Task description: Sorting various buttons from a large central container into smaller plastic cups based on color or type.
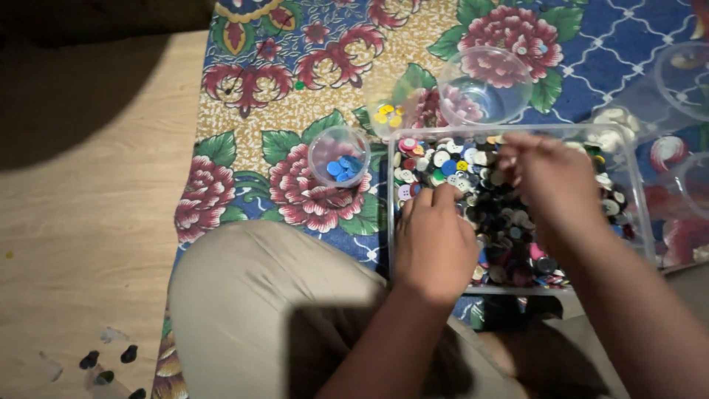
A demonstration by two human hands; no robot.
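Two hands (436,240) (550,181) pick, fingers curled, in button tray (517,133) on floral mat (295,81), wood floor (88,222).

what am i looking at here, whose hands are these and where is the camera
This is one picture from a camera worn on a person's head, looking down at their own two bare hands; no machine is involved. The person sits on a flowered blue and red mat laid on a pale wooden floor. In front of them is a clear rectangular plastic tray filled with mixed coloured buttons. The left hand and the right hand both reach into the buttons; what the fingers pinch is too blurred to tell. Nearby stand a small clear cup of blue buttons, a clear cup of yellow buttons and an empty clear bowl.
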